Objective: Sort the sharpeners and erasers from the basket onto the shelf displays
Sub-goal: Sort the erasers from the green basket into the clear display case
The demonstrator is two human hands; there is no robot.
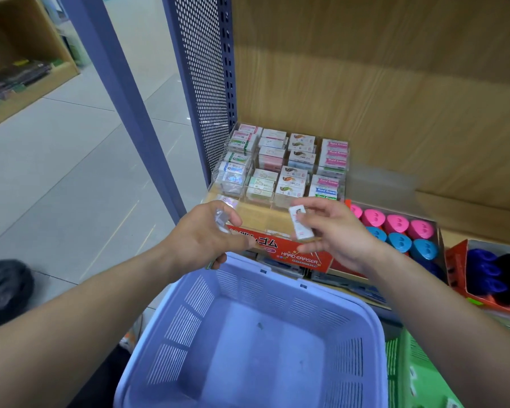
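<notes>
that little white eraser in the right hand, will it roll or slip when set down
Probably stays put: the white eraser is a flat-sided block, so rolling seems unlikely. It looks light, since the right hand pinches it with fingertips alone.

From my seat I see a pale tiled floor [71, 160] running off to the left. A blue metal post [121, 83] slants across it, near a perforated blue panel [206, 83]. At far left stands a wooden rack [62, 66] with dark packets [15, 81] lying on it. A black lump [5, 285], too blurred to identify, sits on the floor at the left edge. A green crate [418, 372] shows at lower right.
</notes>
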